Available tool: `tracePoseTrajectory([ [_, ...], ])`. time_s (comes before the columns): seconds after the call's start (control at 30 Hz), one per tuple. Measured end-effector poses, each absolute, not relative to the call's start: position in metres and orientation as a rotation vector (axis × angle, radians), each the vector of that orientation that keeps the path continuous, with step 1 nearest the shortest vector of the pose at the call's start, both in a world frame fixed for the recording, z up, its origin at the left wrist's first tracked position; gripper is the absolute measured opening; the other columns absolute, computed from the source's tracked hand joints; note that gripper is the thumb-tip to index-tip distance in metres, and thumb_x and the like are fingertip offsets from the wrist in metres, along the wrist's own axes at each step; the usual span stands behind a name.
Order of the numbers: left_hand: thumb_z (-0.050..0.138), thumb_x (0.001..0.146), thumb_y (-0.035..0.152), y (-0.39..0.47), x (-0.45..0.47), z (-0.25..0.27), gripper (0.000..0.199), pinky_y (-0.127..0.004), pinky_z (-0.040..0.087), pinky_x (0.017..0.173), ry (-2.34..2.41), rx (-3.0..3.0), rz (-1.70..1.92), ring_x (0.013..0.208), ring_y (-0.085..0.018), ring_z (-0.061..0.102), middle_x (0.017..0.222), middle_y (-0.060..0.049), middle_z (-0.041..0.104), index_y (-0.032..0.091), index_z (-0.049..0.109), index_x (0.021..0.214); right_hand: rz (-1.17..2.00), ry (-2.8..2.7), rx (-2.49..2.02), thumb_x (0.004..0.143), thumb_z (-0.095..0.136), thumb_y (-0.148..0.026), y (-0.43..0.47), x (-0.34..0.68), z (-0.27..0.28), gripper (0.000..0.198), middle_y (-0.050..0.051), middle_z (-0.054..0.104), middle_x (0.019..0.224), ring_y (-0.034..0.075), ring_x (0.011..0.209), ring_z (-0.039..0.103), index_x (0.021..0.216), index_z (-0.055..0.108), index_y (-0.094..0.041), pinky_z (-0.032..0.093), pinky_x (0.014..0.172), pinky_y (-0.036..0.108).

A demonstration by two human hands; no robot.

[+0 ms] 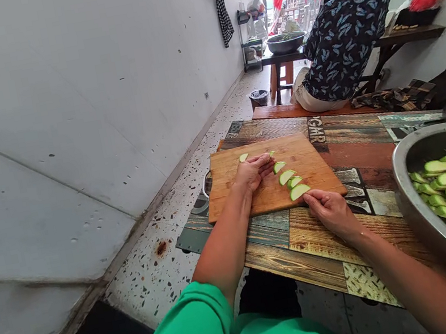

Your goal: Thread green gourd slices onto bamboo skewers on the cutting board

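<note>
Four pale green slices in a diagonal row on cutting board, on the bench. Right hand pinches the nearest slice at the board's near edge. Left hand flat, fingers loosely curled, just left of the row, farther up. Row runs away, leftward.

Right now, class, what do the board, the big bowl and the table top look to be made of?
Board: wood, matt and pale, with visible grain and a plain sawn edge. Bowl: metal, probably steel, grey with a dull sheen and a thin rolled rim. Table top: looks like patchwork planks, but the flat painted colours and lettering may be a printed laminate; I cannot tell.
</note>
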State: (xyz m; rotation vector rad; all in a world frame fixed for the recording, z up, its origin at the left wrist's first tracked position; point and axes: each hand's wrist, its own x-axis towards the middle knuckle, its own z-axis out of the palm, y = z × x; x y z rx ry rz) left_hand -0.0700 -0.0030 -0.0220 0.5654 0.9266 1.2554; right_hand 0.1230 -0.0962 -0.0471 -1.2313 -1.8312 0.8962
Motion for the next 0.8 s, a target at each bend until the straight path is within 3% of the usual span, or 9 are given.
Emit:
tracePoseTrajectory([
  [0.17, 0.062, 0.078, 0.006, -0.002, -0.067, -0.023, 0.007, -0.033, 0.054, 0.079, 0.928, 0.565, 1.273, 0.061, -0.013, 0.065, 0.067, -0.007, 0.068, 0.009, 0.065, 0.072, 0.898, -1.810, -1.223, 0.084, 0.043, -0.047, -0.095, 0.123, -0.050, 0.042, -0.001, 0.043, 0.048, 0.012, 0.051, 0.041, 0.079, 0.067, -0.012, 0.032, 0.049, 0.023],
  [0.4, 0.064, 0.076, 0.006, -0.002, -0.064, -0.024, 0.003, -0.027, 0.054, 0.064, 0.971, 0.610, 1.233, 0.059, -0.013, 0.064, 0.068, -0.005, 0.068, 0.009, 0.064, 0.074, 0.943, -1.754, -1.219, 0.085, 0.044, -0.049, -0.092, 0.122, -0.057, 0.043, -0.001, 0.043, 0.051, 0.011, 0.049, 0.038, 0.082, 0.066, -0.012, 0.029, 0.047, 0.023],
  [0.57, 0.065, 0.079, 0.015, -0.006, -0.059, -0.022, 0.009, -0.027, 0.052, 0.064, 0.989, 0.665, 1.246, 0.054, -0.011, 0.060, 0.066, -0.003, 0.065, 0.009, 0.063, 0.072, 0.977, -1.703, -1.244, 0.083, 0.044, -0.051, -0.092, 0.123, -0.053, 0.044, -0.002, 0.041, 0.051, 0.010, 0.048, 0.036, 0.080, 0.063, -0.012, 0.028, 0.047, 0.023],
  [0.67, 0.072, 0.073, 0.018, -0.010, -0.056, -0.019, 0.012, -0.028, 0.052, 0.066, 0.932, 0.762, 1.234, 0.058, -0.011, 0.061, 0.072, -0.004, 0.067, 0.009, 0.066, 0.079, 1.021, -1.689, -1.236, 0.084, 0.044, -0.052, -0.093, 0.124, -0.052, 0.044, -0.004, 0.038, 0.050, 0.009, 0.047, 0.032, 0.079, 0.062, -0.012, 0.025, 0.046, 0.023],
  [0.8, 0.074, 0.068, 0.012, -0.012, -0.062, -0.012, 0.021, -0.026, 0.052, 0.069, 0.900, 0.729, 1.396, 0.063, -0.010, 0.062, 0.077, -0.003, 0.068, 0.010, 0.065, 0.086, 0.951, -1.758, -1.249, 0.083, 0.049, -0.047, -0.096, 0.123, -0.054, 0.037, -0.001, 0.051, 0.059, 0.010, 0.053, 0.041, 0.082, 0.064, -0.013, 0.030, 0.051, 0.022],
])
